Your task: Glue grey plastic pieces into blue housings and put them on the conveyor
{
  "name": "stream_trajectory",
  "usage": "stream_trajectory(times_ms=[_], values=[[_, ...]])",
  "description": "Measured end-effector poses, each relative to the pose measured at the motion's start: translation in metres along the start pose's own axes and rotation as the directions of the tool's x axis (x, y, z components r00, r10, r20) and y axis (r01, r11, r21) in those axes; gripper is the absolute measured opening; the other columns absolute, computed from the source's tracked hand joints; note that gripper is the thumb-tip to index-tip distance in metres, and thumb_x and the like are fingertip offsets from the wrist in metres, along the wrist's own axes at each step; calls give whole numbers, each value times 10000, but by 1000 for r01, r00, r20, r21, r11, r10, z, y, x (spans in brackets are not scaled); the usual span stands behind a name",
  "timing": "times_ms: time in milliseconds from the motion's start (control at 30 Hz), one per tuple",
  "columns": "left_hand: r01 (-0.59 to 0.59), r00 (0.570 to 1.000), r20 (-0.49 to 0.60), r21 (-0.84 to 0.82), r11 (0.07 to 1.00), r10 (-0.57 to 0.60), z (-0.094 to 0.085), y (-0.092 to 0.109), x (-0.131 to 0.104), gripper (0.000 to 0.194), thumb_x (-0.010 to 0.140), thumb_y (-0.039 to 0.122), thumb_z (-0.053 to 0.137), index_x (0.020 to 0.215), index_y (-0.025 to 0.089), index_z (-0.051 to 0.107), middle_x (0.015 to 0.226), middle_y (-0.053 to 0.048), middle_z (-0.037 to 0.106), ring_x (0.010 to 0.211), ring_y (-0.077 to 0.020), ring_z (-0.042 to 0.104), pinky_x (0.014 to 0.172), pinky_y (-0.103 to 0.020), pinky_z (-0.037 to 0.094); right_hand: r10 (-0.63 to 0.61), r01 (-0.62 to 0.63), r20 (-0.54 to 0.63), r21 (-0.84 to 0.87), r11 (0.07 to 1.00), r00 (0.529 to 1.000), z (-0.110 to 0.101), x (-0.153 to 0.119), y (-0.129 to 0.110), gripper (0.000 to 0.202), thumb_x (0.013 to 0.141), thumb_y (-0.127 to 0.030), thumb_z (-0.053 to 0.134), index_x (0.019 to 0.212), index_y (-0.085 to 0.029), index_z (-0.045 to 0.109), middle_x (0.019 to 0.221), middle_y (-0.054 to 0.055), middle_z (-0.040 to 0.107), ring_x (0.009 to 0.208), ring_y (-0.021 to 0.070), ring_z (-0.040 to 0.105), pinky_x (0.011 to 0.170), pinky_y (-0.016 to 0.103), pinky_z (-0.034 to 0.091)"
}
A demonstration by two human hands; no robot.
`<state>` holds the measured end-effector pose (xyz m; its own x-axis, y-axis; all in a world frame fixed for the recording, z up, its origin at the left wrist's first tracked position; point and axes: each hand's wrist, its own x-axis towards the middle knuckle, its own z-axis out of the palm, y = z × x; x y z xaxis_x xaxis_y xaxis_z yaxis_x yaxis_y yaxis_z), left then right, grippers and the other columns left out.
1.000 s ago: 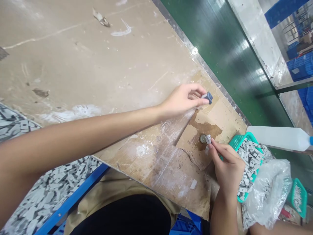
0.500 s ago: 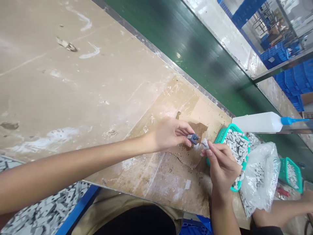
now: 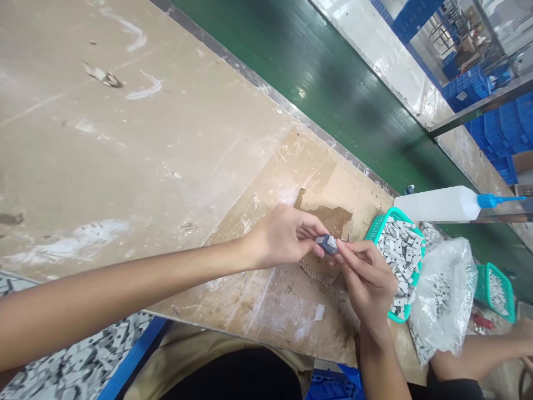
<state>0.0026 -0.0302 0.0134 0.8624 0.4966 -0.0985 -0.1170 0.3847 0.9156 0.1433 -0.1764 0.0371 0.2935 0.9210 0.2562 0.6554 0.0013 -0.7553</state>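
Note:
Between the thumb and fingers of my left hand (image 3: 287, 236) is a small dark blue-grey plastic piece (image 3: 325, 244) with a notch at its end. My right hand (image 3: 368, 272) pinches a small light grey piece (image 3: 332, 242) against that notch, so the two pieces touch; how deep it sits I cannot tell. Both hands are closed, held above the torn cardboard (image 3: 318, 272) on the workbench. Beside my right hand stands a green basket (image 3: 372, 229) filled with small grey-and-white pieces (image 3: 402, 253).
A white bottle with a blue nozzle (image 3: 441, 204) lies behind the basket. Right of it are a clear plastic bag (image 3: 447, 300), a second green basket (image 3: 511, 291) and another person's arm (image 3: 478, 358). A blue-edged bin (image 3: 135, 353) of grey parts is at lower left. A green conveyor belt (image 3: 291, 72) runs behind the bench.
My right hand has moved left, bringing the light grey piece from a small gap away into contact with the dark piece. A small dark object now shows on the belt behind the bottle.

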Motion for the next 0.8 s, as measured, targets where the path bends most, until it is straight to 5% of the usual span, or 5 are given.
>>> stream_trajectory(times_ms=[200,433,533,633,800], values=[[26,992,-127,15,1000,-23,4,-5,-1,146,659,43,686,745,160,705,750,-38,780,699,-196,761,700,-281,635,-20,20,-16,31,999,1000,11,0,-2,499,912,-39,553,1247,-391,669,963,24,637,758,121,684,655,268,613],[68,996,-70,198,978,-55,-2,1,0,191,742,79,660,911,153,707,800,-56,760,756,-195,740,703,-271,595,-50,51,78,-21,998,996,17,4,-4,600,910,-14,406,1346,-379,595,978,35,635,835,127,683,749,268,608],[18,1000,-24,226,974,-13,-2,10,-1,260,808,133,649,1054,181,716,879,-67,750,784,-194,727,702,-266,577,-2,9,98,-66,998,995,-3,8,0,568,921,-53,417,1370,-361,576,1166,60,627,968,144,675,837,292,593],[0,1000,-22,22,1000,0,-5,20,-1,141,797,179,703,933,194,739,846,-64,730,742,-193,717,716,-296,592,72,-105,-150,-221,970,986,-43,10,10,375,947,-193,513,1272,-299,667,1123,70,660,926,171,670,804,313,574],[144,979,-104,-248,958,-174,-18,27,6,154,664,116,780,787,186,720,672,-17,655,592,-170,670,648,-345,634,385,-401,-159,-584,706,909,-85,4,36,214,900,-260,572,932,-193,773,791,45,713,692,178,644,687,297,504]])
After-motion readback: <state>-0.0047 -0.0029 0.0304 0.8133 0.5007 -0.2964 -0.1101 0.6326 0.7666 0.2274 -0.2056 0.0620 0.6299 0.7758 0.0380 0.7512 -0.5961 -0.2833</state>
